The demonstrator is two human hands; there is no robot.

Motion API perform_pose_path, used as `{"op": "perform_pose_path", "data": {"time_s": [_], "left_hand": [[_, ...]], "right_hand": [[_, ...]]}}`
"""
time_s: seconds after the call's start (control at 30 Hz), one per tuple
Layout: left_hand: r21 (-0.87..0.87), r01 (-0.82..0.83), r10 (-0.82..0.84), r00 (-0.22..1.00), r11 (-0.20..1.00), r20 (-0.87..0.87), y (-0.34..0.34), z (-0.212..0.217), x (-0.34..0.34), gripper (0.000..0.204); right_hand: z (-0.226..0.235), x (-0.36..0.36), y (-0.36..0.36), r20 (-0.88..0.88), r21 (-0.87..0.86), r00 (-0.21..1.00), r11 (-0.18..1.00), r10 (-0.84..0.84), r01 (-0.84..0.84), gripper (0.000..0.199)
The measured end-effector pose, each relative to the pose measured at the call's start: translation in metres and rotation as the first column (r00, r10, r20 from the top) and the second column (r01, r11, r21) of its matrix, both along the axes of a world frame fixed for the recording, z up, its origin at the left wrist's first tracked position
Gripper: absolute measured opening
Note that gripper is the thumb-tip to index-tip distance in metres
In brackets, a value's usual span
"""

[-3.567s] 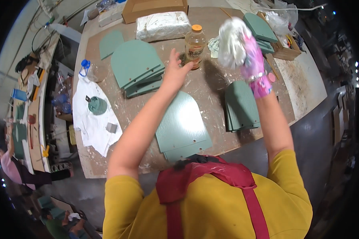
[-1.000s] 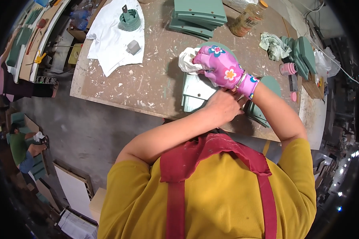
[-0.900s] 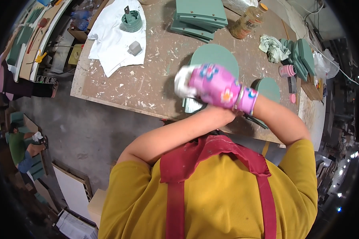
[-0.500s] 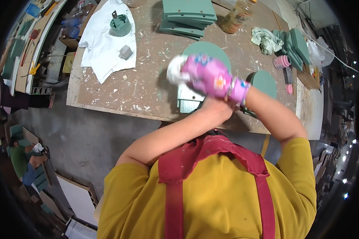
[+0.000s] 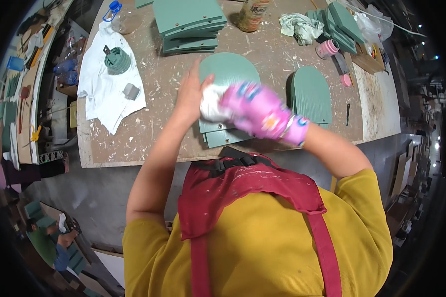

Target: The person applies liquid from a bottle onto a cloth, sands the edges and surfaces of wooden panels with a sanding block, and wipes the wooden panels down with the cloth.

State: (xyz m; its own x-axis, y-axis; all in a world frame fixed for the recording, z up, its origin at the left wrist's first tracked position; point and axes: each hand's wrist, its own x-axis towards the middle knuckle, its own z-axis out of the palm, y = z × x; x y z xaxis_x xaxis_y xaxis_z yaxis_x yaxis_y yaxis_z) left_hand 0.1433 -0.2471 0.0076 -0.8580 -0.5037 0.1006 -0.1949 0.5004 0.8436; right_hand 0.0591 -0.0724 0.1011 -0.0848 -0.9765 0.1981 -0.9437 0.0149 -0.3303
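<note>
- Two hands meet over the near middle of the worktop (image 5: 134, 143): the bare left hand (image 5: 192, 96) lies flat with fingers spread, pressing the left edge of the arched green panel (image 5: 228, 74), while the right hand (image 5: 255, 110), in a pink flowered glove, is curled round a white rag (image 5: 212, 103) and bears it down on the panel's near half
- The panel looks stiff and flat, probably a painted board, light enough to shift with one palm; it seems to sit on one or two like pieces, so it could slide unless pinned at an edge as the left hand does
- The rag is soft and bunched, best held in a full fist; whether it is wet cannot be told
- The panel's straight near end is the easy place to grip, though the gloved hand and wrist cover most of it
- Just right lies another arched green panel (image 5: 310, 94); farther off sit a stack of green boards (image 5: 188, 22), a bottle (image 5: 251, 12) cut off at the top, a crumpled greenish cloth (image 5: 297, 25) and a small pink cup (image 5: 327, 48)
- Far left, a white sheet (image 5: 104, 94) carries a round green object (image 5: 117, 59) and a small grey block (image 5: 131, 90)
- The right hand is motion-blurred, so its fingertips are hard to make out, and the person's chest hides the worktop's nearest edge
</note>
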Motion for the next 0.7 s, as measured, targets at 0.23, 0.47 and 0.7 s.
{"op": "perform_pose_path", "data": {"time_s": [0.23, 0.47, 0.7], "left_hand": [[0.140, 0.085, -0.072, 0.993, 0.986, -0.094, 0.007, 0.016, -0.002, 0.050], [0.175, 0.078, -0.062, 0.993, 0.981, -0.098, 0.004, 0.007, -0.003, 0.052], [0.130, 0.072, -0.058, 0.992, 0.989, -0.109, 0.005, 0.007, 0.000, 0.053]], "right_hand": [[0.000, -0.093, 0.046, 0.104, 0.148, 0.813, 0.818, -0.572, 0.556, 0.023], [-0.003, -0.037, 0.065, 0.032, 0.103, 0.998, 0.994, -0.048, 0.044, 0.025], [0.034, -0.008, 0.072, -0.111, 0.265, 0.990, 0.958, -0.086, 0.113, 0.035]]}}
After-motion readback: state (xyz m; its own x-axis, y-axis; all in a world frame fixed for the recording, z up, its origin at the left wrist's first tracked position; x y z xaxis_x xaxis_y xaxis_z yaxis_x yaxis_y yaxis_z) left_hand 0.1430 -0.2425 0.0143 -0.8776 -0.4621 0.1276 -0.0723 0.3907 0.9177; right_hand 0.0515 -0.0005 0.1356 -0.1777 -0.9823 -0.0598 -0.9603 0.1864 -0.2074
